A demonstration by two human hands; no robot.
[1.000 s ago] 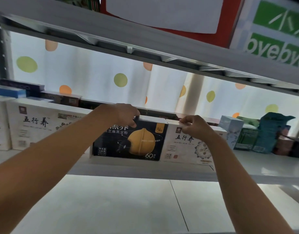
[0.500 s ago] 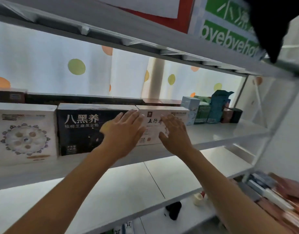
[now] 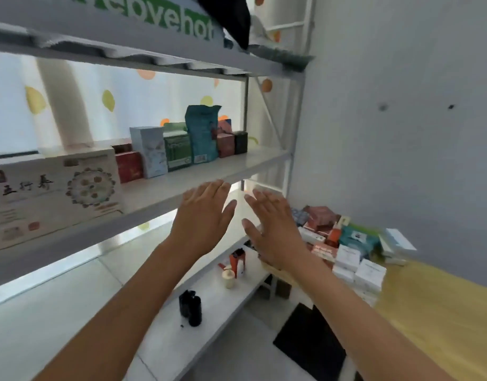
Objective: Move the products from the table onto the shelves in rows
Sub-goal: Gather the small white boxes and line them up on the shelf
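While both hands hang in the air in front of the shelving, neither holds anything: the left hand has its fingers straight and close together, pointing up toward the front edge of the middle shelf, and the right hand is likewise spread flat, its fingers relaxed and apart. The two hands are near each other but not touching.

Up and to the left of the left fingertips, a wide white box with Chinese lettering stands on the middle shelf at its front edge. Further along the same shelf, above the left fingertips, stands a row of products: a dark red box, a pale blue box, a green box, a tall teal pouch, a brown-red box and a small dark box, all upright and close beside one another.

To the right of the right fingers, a yellow table carries a heap of products still to be shelved: white boxes, a teal packet, reddish boxes and others too blurred to name.

Below the hands, a lower shelf bears a black bottle-shaped item, a small cream container and an orange-red item.
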